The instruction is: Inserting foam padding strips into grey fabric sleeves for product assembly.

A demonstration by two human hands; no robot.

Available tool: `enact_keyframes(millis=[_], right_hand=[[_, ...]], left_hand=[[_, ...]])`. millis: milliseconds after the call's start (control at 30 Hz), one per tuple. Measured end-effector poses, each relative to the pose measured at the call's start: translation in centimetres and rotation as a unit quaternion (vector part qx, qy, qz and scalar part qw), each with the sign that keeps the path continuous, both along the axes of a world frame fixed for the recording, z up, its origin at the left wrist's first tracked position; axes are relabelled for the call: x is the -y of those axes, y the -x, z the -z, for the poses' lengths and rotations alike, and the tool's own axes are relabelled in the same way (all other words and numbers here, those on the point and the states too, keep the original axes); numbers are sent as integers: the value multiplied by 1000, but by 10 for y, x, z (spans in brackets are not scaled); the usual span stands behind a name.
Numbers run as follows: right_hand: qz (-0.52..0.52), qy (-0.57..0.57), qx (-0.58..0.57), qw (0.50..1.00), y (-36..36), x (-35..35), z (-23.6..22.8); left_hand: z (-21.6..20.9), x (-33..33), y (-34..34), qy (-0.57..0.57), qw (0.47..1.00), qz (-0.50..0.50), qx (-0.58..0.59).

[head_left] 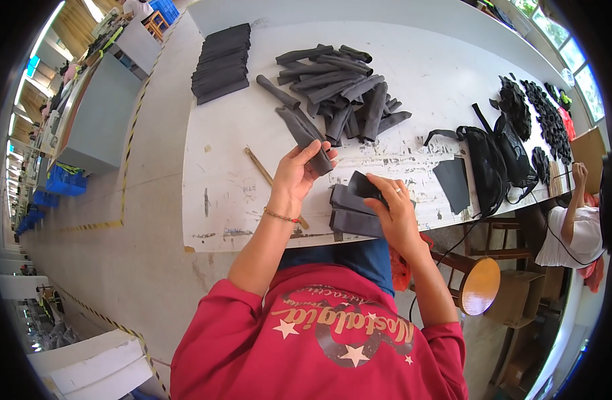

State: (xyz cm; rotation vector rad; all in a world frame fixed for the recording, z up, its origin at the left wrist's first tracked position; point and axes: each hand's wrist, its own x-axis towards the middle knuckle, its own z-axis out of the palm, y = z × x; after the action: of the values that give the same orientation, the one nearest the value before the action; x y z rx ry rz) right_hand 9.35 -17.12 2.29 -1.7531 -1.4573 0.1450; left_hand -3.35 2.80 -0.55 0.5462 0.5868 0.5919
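My left hand (296, 175) is closed on one end of a dark grey fabric piece (320, 160), thumb on top. The piece stretches away toward a large heap of rolled dark grey fabric pieces (339, 83). By the table's near edge, my right hand (398, 215) grips a folded dark fabric piece (359, 184) between thumb and fingers. Directly below that hand lie folded dark fabric pieces (354, 223), side by side. My right palm hides part of them.
The white table (219, 150) carries a wooden stick (258, 164), a neat stack of dark fabric (221, 63) at far left, flat black pieces (451, 184) and black bags (490, 163) on the right. A wooden stool (479, 285) stands right of me. Another person (572, 227) sits at far right.
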Motion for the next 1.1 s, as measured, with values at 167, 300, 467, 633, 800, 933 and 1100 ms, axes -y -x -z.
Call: enact_keyframes(millis=[167,300,467,633,800,933,1100], right_hand=[[44,-7,44,998,19,-14,-13],[62,-18,113,991,22,-22,-15],[63,-24,159,985,21,-26,-17],[80,-25,192,978,16,-26,-18],[74,-21,183,980,16,-24,-22],[66,-19,176,982,17,-25,-25],[79,-3,231,970,14,-27,-25]], left_hand=[[-2,5,-6,22,999,-29,-34],[0,4,-7,36,999,-25,-26],[2,8,-9,53,998,5,-28],[6,6,-5,77,996,42,-14],[8,6,-6,98,994,49,3],[11,7,-6,97,994,53,-7],[4,13,-6,83,995,56,-5]])
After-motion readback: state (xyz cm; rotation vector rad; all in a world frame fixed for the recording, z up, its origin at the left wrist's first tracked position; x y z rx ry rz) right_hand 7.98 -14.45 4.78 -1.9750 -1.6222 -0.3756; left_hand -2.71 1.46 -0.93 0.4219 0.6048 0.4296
